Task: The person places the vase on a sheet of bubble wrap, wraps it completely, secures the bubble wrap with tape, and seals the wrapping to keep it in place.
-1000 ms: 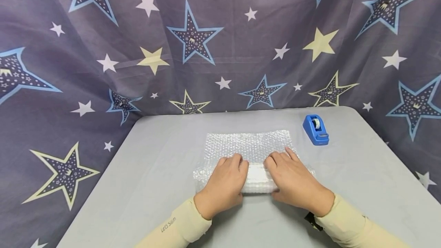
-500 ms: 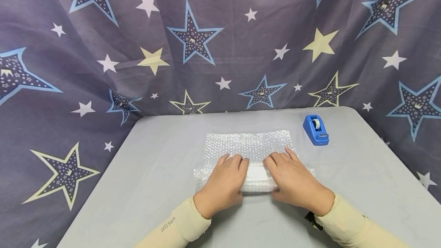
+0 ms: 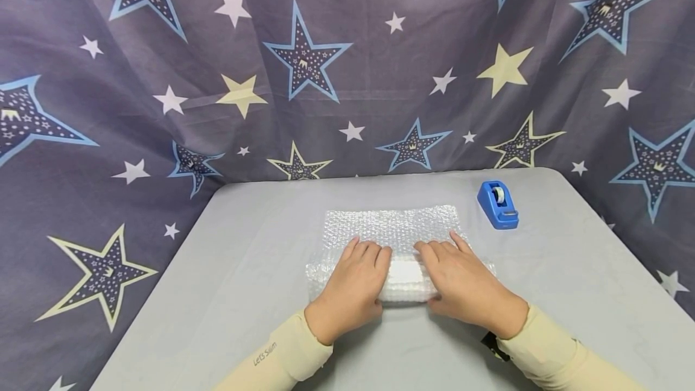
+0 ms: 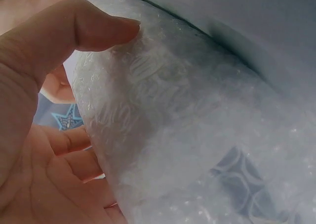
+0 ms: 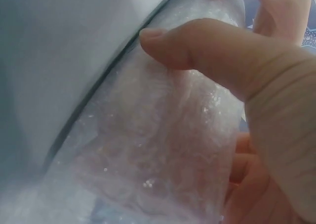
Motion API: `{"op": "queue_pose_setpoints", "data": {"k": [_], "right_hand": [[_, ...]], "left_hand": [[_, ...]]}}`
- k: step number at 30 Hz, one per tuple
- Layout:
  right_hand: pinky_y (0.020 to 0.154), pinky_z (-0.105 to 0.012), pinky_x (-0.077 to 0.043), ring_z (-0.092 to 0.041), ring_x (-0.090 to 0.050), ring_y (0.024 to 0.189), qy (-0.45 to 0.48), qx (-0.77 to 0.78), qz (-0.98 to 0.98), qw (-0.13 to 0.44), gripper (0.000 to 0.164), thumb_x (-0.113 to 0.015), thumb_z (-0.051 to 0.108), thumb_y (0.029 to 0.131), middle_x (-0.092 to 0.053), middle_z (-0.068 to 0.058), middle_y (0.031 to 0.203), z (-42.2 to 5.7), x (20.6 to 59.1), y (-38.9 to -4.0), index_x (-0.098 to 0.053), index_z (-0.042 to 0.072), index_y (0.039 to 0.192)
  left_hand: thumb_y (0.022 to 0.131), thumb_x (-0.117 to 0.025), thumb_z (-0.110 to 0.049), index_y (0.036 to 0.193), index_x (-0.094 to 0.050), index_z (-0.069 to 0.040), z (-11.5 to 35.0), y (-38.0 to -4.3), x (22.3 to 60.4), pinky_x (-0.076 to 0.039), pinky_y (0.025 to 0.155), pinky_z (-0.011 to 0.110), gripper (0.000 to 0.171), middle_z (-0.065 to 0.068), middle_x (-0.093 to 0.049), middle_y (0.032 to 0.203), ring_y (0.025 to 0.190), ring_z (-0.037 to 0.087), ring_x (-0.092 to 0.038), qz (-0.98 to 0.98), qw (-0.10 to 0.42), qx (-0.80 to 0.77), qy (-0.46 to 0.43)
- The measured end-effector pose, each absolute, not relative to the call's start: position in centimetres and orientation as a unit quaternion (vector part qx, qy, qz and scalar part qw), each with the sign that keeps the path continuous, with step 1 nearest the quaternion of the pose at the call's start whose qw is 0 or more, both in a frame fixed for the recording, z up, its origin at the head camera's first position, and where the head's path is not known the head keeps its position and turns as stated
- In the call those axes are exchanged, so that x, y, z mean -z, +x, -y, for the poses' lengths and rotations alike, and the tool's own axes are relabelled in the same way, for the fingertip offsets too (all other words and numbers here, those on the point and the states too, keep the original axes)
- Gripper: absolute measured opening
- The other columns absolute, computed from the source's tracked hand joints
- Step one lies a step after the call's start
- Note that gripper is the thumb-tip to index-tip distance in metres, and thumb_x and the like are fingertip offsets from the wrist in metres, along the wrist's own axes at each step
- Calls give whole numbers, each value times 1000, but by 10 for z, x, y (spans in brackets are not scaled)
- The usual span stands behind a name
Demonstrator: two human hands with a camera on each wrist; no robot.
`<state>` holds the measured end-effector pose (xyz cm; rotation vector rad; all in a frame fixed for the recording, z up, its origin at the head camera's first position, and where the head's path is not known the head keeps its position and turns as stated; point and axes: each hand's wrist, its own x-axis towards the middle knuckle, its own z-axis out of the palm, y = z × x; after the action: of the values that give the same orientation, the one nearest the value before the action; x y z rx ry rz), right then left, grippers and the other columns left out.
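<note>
A clear bubble wrap sheet (image 3: 391,228) lies on the table, its near part rolled into a bundle (image 3: 406,288) around something whitish that I cannot make out. My left hand (image 3: 353,282) grips the left half of the bundle, fingers over the far side and thumb (image 4: 108,31) on the near side. On the right half, my right hand (image 3: 461,282) holds it the same way, its thumb (image 5: 182,43) pressed against the near face. Layers of bubble wrap (image 4: 163,120) fill the left wrist view and hide most of what they cover.
A blue tape dispenser (image 3: 498,205) with a roll of tape stands at the table's back right. The grey table (image 3: 244,246) meets a dark curtain (image 3: 380,77) with stars behind it and at both sides.
My fingers have shifted slightly on the bundle, the left ones drawing closer together. The bundle's near edge has moved a little away from me. The tape dispenser stays where it was.
</note>
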<state>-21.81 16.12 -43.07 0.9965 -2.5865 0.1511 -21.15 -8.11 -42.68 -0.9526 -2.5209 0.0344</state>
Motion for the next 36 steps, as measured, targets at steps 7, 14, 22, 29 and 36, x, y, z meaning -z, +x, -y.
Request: {"op": "queue_pose_setpoints", "data": {"k": [7, 14, 22, 29, 36], "right_hand": [[113, -67, -36, -31, -67, 111, 357, -59, 912, 192, 96, -92, 28, 52, -68, -12, 119, -162, 431, -219, -51, 1, 134], [114, -67, -34, -31, -68, 114, 356, -60, 913, 189, 94, -92, 28, 53, -69, -11, 120, -163, 432, -220, -51, 1, 132], [115, -68, -32, -29, -68, 112, 356, -68, 913, 185, 86, -92, 28, 54, -69, -9, 117, -164, 432, -220, -52, 4, 127], [115, -69, -32, -30, -68, 112, 355, -63, 914, 187, 82, -93, 28, 55, -69, -11, 116, -163, 432, -220, -53, 5, 124], [116, -70, -30, -31, -68, 113, 350, -61, 916, 186, 81, -94, 31, 56, -69, -13, 116, -163, 431, -219, -54, 5, 121]], "left_hand": [[51, -81, -16, 118, -57, -9, 81, -211, 425, -44, 95, 41, 72, 3, -65, 102, 98, 25, -56, 915, 226, -3, -334], [52, -80, -16, 112, -56, -11, 81, -211, 426, -44, 91, 40, 65, 2, -65, 100, 97, 24, -56, 917, 226, -6, -330], [54, -80, -17, 109, -58, -12, 81, -212, 426, -43, 90, 40, 59, 2, -67, 100, 97, 25, -58, 915, 230, -14, -332], [54, -81, -18, 102, -59, -13, 80, -212, 425, -44, 88, 40, 53, 1, -66, 95, 93, 24, -58, 910, 242, -19, -335], [54, -85, -22, 106, -61, -11, 80, -211, 424, -45, 86, 40, 58, 2, -65, 99, 91, 24, -60, 910, 242, -28, -334]]}}
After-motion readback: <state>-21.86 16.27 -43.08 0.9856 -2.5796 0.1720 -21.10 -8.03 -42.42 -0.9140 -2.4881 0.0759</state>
